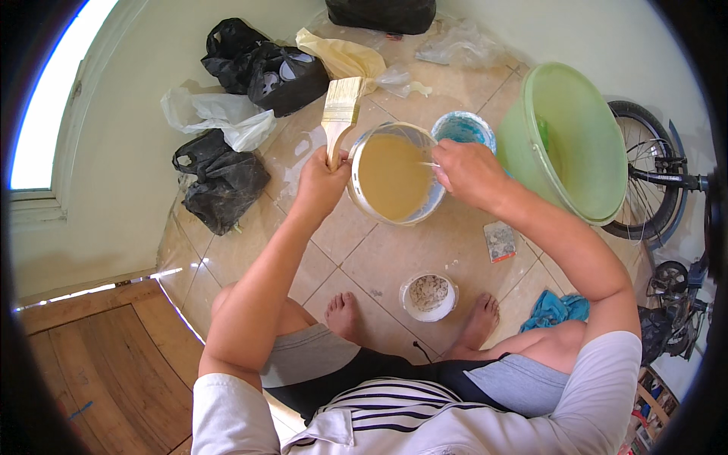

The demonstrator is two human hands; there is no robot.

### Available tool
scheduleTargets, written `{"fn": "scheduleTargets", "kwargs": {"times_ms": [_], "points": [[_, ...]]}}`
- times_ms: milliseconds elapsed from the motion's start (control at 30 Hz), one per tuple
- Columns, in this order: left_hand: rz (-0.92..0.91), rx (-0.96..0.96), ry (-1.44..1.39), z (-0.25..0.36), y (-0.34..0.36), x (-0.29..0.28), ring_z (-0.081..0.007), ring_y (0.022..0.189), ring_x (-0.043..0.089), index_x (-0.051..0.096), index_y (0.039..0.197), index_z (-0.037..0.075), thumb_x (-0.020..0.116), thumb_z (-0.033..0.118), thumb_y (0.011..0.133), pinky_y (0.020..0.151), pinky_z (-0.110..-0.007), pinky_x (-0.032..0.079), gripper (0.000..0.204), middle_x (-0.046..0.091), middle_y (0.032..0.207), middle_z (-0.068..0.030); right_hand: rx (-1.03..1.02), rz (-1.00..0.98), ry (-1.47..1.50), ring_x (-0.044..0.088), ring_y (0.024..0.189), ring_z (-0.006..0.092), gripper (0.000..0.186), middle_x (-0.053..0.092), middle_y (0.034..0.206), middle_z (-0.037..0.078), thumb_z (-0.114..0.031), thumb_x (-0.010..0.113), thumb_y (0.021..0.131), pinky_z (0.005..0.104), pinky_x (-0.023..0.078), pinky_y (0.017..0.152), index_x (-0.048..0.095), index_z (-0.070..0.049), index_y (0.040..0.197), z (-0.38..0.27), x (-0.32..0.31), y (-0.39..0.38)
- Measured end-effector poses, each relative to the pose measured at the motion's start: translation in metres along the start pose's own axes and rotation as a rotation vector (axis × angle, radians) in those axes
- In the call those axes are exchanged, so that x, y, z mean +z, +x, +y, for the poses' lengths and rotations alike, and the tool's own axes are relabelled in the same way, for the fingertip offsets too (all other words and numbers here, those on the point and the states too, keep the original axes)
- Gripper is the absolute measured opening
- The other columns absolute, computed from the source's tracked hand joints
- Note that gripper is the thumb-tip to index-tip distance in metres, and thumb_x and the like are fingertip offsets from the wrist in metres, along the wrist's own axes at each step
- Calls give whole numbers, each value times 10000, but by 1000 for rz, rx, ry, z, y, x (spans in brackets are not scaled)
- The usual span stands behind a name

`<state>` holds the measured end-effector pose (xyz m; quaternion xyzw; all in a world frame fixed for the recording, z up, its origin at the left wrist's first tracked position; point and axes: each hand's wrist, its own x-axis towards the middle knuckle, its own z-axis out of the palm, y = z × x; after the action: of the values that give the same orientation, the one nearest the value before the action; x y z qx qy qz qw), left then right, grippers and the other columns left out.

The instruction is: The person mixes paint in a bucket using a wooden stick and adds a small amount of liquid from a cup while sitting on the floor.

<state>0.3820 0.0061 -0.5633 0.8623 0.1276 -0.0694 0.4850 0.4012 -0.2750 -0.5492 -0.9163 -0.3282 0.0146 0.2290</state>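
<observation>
My left hand point(321, 184) is closed round the wooden handle of a wide paintbrush point(341, 112), held upright with its pale bristles upward. That hand is beside the left rim of a white bucket point(356, 199) of murky yellow-beige liquid point(392, 178). At the bucket's right rim my right hand point(469, 171) pinches a thin whitish stick point(429, 164), whose tip reaches over the liquid. Its other end is hidden in my fingers. Just beyond my right hand stands a smaller tub point(464, 125) with blue-stained inside walls.
Between my feet sits a white pot point(429, 297) of lumpy grey-white material. A large green basin point(565, 144) leans at the right, before a bicycle wheel point(644, 171). Black bags point(224, 182) lie at the left; a blue cloth point(556, 310) and small box point(500, 242) lie right.
</observation>
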Motion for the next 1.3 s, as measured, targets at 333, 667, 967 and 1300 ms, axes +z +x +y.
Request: {"fn": "scheduleTargets", "kwargs": {"times_ms": [333, 667, 967, 1300], "points": [[28, 45, 74, 9, -5, -2, -184, 792, 629, 640, 1013, 6, 697, 208, 878, 733, -342, 508, 249, 681, 864, -112, 52, -59, -62, 662, 802, 396, 162, 649, 919, 188, -153, 644, 884, 495, 533, 703, 617, 1, 929, -5, -12, -1], [40, -44, 8, -3, 5, -2, -156, 769, 595, 647, 1013, 13, 684, 169, 895, 709, -319, 486, 200, 658, 848, -76, 169, 18, 34, 629, 793, 378, 170, 646, 879, 171, -175, 666, 885, 463, 494, 697, 619, -13, 872, 5, -9, -2], [42, -241, -134, -44, 21, -21, -138, 797, 564, 633, 1031, -2, 729, 185, 866, 726, -310, 465, 267, 623, 865, -43, 348, 38, 431, 644, 706, 317, 220, 665, 751, 197, -197, 681, 868, 414, 486, 656, 675, 22, 881, 4, -10, 20], [200, -132, 192, -31, 32, -46, -149, 684, 574, 654, 998, -15, 716, 278, 893, 653, -319, 476, 317, 629, 783, -47, 360, 9, 465, 583, 702, 192, 241, 638, 756, 116, -207, 671, 897, 345, 467, 652, 666, 33, 880, -3, -7, 24]]}}
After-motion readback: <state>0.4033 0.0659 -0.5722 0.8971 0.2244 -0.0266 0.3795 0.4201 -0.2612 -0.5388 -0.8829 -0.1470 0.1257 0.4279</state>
